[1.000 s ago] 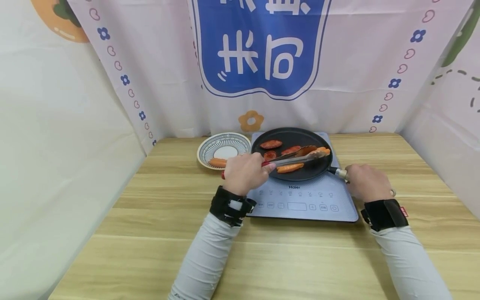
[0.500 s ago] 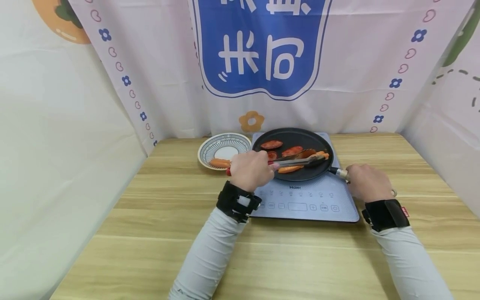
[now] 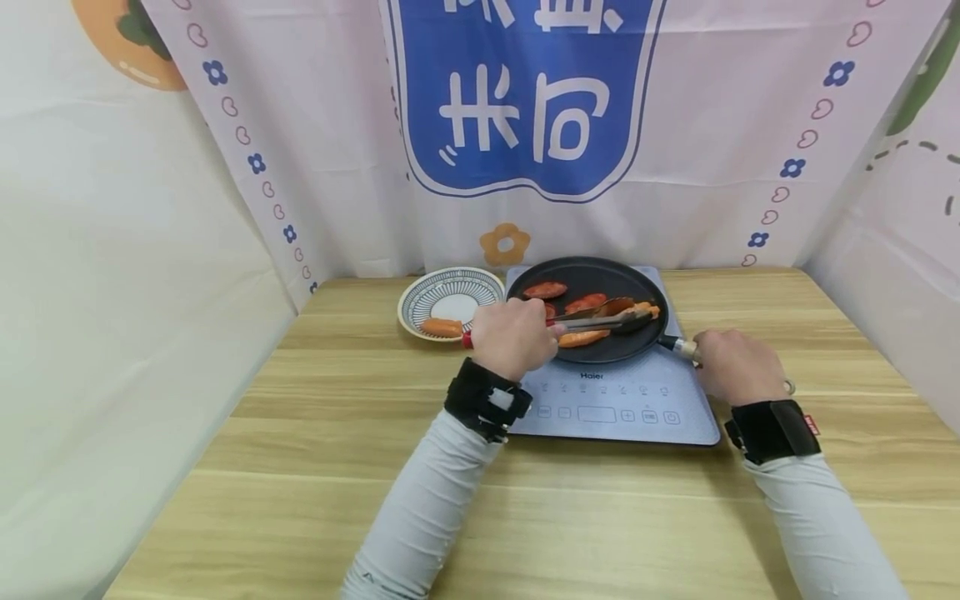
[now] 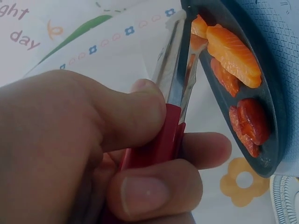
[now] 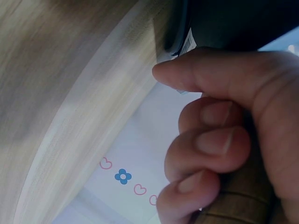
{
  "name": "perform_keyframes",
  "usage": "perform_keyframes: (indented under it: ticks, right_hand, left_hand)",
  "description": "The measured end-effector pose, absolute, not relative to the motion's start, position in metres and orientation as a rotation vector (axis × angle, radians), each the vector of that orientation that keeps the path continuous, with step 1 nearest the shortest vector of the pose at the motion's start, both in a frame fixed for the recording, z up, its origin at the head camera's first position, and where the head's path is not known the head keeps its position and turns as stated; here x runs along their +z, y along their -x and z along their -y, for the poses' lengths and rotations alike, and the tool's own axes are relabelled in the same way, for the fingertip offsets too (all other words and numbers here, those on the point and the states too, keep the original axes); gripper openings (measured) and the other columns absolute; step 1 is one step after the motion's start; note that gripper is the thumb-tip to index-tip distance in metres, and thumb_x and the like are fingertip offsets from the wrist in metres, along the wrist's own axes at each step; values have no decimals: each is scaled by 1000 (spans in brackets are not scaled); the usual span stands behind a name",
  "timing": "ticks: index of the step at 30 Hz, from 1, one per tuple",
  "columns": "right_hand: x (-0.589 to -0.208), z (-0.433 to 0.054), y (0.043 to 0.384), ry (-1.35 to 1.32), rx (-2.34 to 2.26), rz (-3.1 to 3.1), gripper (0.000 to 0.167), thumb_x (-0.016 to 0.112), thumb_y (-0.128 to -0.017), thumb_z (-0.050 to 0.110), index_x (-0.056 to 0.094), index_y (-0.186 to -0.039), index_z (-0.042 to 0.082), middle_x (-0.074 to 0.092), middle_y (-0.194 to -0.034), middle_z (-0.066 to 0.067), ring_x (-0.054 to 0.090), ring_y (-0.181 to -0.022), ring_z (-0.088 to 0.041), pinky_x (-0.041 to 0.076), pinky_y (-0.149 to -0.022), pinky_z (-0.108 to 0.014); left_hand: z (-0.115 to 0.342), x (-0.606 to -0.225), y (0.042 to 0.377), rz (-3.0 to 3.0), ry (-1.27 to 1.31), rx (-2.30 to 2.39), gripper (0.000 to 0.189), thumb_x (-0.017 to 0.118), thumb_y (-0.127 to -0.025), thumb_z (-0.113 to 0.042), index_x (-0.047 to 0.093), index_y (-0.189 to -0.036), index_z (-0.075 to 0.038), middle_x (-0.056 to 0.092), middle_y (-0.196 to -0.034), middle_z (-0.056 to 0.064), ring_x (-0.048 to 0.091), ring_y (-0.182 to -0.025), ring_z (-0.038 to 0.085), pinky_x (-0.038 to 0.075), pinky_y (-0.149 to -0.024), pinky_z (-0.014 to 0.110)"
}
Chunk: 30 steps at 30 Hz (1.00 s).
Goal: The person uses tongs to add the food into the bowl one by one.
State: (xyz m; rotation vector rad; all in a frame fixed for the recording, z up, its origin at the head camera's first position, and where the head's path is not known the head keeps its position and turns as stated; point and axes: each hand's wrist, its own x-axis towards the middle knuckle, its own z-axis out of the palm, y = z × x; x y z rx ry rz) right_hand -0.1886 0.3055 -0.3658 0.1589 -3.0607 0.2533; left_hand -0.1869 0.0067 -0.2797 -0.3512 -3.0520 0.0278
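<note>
My left hand point(image 3: 513, 337) grips red-handled metal tongs point(image 3: 596, 322), their arms reaching right across the pan. At the tong tips, by the pan's right side, is an orange piece of food point(image 3: 649, 309) that looks like salmon. Another scored orange piece point(image 4: 233, 55) lies near the rim closest to me, shown larger in the left wrist view. Several reddish browned slices point(image 3: 545, 290) sit in the flat black pan point(image 3: 626, 343). Curled around the pan's wooden handle point(image 5: 247, 189) are the fingers of my right hand point(image 3: 738, 365), the index finger extended along it in the right wrist view.
Under the pan is a pale induction cooker point(image 3: 600, 429) with a touch panel. To its left a patterned plate point(image 3: 420, 293) bears orange food point(image 3: 442, 327), close to my left hand. Printed cloth point(image 3: 352, 192) hangs behind and beside the wooden table point(image 3: 337, 400).
My left hand has shifted a little to the right with the tongs, whose tips stay by the orange piece. My right hand keeps its hold on the pan handle.
</note>
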Motion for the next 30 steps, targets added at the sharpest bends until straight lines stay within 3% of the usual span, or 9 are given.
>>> perform_keyframes:
  ticks: [10, 22, 30]
  right_hand:
    - [-366, -306, 189, -151, 254, 3068, 5, 71, -88, 0, 70, -92, -1, 61, -73, -10, 53, -64, -27, 41, -55, -39]
    - [-367, -305, 190, -135, 251, 3083, 8, 71, -89, -1, 71, -96, -2, 62, -74, -10, 53, -65, -27, 42, -55, -38]
    - [-367, -306, 190, -148, 235, 3064, 6, 72, -87, 0, 70, -93, -1, 62, -73, -10, 53, -64, -27, 42, -54, -39]
  left_hand:
    - [-17, -277, 183, 3057, 355, 150, 46, 55, -103, -62, 78, -101, -23, 68, -75, -1, 63, -69, 20, 49, -62, 36]
    - [-17, -276, 177, 3059, 393, 82, 50, 55, -102, -64, 75, -88, -20, 66, -77, 0, 62, -72, 22, 48, -63, 36]
    - [-7, -265, 170, 3043, 386, -53, 53, 55, -104, -61, 66, -75, -19, 57, -70, -1, 60, -65, 19, 40, -51, 32]
